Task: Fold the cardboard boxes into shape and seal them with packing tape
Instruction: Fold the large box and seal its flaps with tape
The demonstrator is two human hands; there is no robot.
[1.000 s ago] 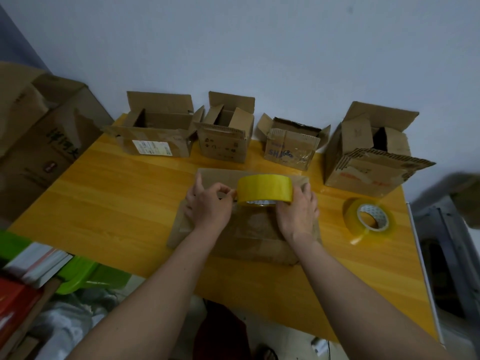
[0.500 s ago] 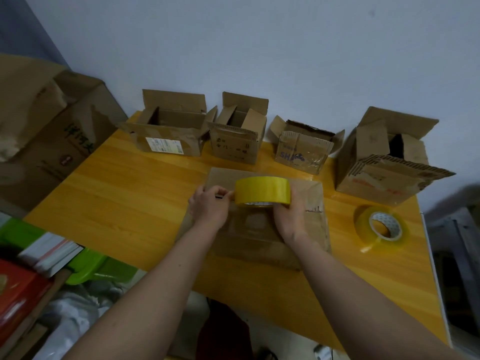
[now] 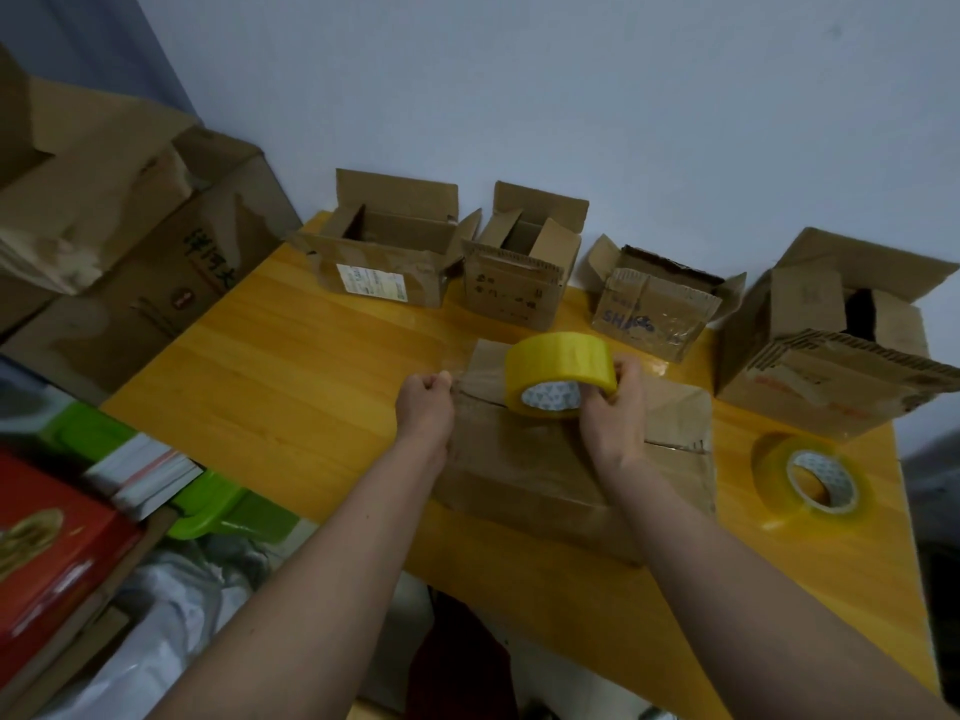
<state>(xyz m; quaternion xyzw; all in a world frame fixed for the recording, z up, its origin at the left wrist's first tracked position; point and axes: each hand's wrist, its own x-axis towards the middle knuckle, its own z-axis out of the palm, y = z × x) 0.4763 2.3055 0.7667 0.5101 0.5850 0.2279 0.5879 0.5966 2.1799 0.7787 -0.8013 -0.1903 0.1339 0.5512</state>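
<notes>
Head view: left hand [image 3: 425, 407], pinching the tape end, has pulled away toward 9 o'clock from the roll [image 3: 561, 374] gripped by right hand [image 3: 613, 407] over the box [image 3: 545, 459], readying a sealing strip

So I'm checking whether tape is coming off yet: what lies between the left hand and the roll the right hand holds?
In the head view, a clear strip of tape stretches from the left hand to the yellow roll, over the cardboard box.
</notes>
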